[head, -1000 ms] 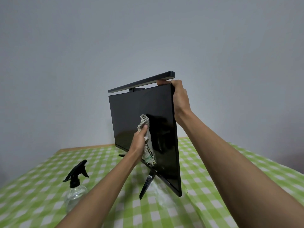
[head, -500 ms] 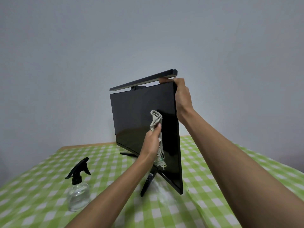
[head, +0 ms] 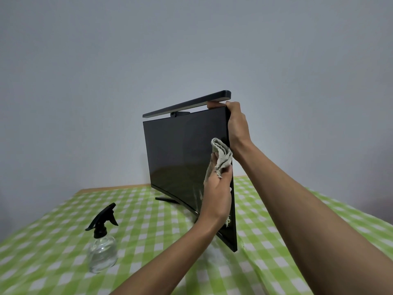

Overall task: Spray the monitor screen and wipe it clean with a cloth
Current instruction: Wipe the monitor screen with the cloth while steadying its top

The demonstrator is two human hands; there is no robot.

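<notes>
A black monitor stands on the table, turned so its dark screen faces left of me. A slim light bar sits on its top edge. My left hand presses a crumpled beige cloth against the screen near its right edge. My right hand grips the monitor's top right corner, thumb on the top edge under the light bar. A clear spray bottle with a black trigger head stands upright on the table, left of the monitor and apart from both hands.
The table wears a green and white checked cloth. One leg of the monitor stand shows under the screen. A plain grey wall rises close behind the table's far edge.
My left hand has slid the cloth across the screen to the right and a little upward, from mid-screen to the right edge. My right hand keeps its hold on the corner.
</notes>
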